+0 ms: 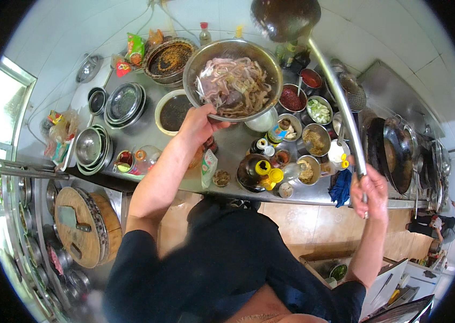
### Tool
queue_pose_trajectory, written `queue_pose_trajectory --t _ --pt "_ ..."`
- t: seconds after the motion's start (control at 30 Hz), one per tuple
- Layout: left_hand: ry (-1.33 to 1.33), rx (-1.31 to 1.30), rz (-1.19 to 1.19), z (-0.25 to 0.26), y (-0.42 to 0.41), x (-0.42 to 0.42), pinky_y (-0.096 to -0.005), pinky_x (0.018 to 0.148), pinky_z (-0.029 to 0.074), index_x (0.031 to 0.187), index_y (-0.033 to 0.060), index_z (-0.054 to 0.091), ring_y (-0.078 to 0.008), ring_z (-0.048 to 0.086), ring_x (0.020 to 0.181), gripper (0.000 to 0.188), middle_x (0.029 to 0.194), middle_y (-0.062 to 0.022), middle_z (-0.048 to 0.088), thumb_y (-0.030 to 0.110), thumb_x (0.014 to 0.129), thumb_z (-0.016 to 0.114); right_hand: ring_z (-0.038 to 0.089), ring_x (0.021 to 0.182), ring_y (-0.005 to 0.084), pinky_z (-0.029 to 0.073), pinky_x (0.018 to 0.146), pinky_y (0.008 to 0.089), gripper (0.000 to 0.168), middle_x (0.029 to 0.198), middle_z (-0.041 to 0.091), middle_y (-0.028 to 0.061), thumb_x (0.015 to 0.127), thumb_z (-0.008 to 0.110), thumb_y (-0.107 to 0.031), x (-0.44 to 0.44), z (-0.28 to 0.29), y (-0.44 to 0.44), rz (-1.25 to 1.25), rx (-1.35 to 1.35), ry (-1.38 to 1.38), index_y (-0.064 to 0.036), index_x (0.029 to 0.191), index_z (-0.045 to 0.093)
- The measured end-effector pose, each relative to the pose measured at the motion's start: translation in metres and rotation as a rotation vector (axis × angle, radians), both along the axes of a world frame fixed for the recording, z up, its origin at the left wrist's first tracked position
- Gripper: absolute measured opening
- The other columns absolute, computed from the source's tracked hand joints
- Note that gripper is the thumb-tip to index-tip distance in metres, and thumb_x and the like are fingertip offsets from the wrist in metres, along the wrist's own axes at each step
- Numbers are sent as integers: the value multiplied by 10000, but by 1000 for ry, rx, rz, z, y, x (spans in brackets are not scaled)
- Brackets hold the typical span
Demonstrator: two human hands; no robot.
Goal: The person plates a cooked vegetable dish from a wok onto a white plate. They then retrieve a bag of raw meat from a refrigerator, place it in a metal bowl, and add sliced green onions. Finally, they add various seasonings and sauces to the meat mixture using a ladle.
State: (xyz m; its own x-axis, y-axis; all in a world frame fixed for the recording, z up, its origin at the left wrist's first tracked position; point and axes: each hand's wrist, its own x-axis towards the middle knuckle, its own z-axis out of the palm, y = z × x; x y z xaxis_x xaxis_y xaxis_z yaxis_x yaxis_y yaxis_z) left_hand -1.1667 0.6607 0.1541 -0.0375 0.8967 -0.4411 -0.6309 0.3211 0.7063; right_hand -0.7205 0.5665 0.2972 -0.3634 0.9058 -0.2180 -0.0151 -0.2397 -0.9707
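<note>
My left hand (pixel 203 125) grips the near rim of a stainless steel bowl (pixel 190 80), lifted above the counter. Inside lie strips of sliced meat (pixel 235 80), pale and pinkish with darker brown pieces. In my right hand (pixel 370 191) is the long metal handle of a wok ladle (pixel 286 18). The ladle's dark round head is raised at the top of the view, beyond the bowl and to its right. A pot of dark liquid (pixel 173 115) stands just left of the bowl, partly hidden by it.
A steel counter (pixel 163 153) carries stacked metal bowls (pixel 124 103), sauce bottles (pixel 268 171) and seasoning bowls (pixel 318 111). Woks (pixel 393 153) stand on the right. To the left, a cleaver (pixel 70 220) lies on a round chopping block (pixel 86 242). Another person (pixel 441 226) is far right.
</note>
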Motion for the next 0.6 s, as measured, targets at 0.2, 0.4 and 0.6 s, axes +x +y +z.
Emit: queue_pose_trajectory --t 0.2,0.4,0.6 --pt "-132 2 -68 0 11 30 -404 650 629 1126 -109 579 -353 701 789 270 1041 -221 692 15 887 549 363 367 47 308 308 210 403 662 489 12 1074 498 -186 -12 -41 -35 -143 -122 -148 -9 1436 507" --pt "-200 56 -191 -18 21 23 -354 719 591 1324 -97 477 -431 619 1108 442 1303 -238 588 6 895 502 320 369 35 261 285 206 472 684 468 -7 1058 545 -266 25 -53 -66 -406 -197 314 30 1422 495" --pt "-133 40 -72 -46 11 -18 -370 795 587 1086 -61 575 -330 675 1002 212 1116 -157 662 6 884 568 368 396 54 289 319 218 389 722 505 4 1068 539 -270 74 -94 -103 -851 -143 71 -17 1364 556"
